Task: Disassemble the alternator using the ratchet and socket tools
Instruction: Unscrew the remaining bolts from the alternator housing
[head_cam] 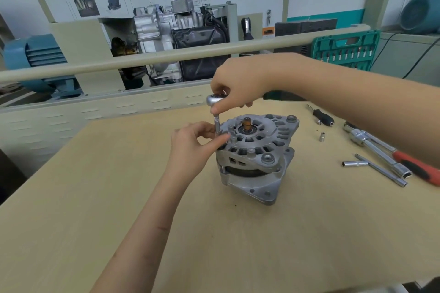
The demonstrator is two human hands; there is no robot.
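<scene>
On the desk (95, 197), the right hand (240, 83) grips the ratchet (215, 98); its socket extension (217, 123) stands upright, pinched by the left hand (190, 143), on the alternator (257, 157).

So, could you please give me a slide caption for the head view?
Right hand holds ratchet upright on alternator; left hand pinches its socket.

The alternator (257, 157) was silver-grey with a copper-brown shaft tip, standing on a pale wood-grain table (95, 197). The ratchet (215, 100) was chrome. A red-and-black handled wrench (419, 169) lay right, near a green socket case (345, 50).
</scene>
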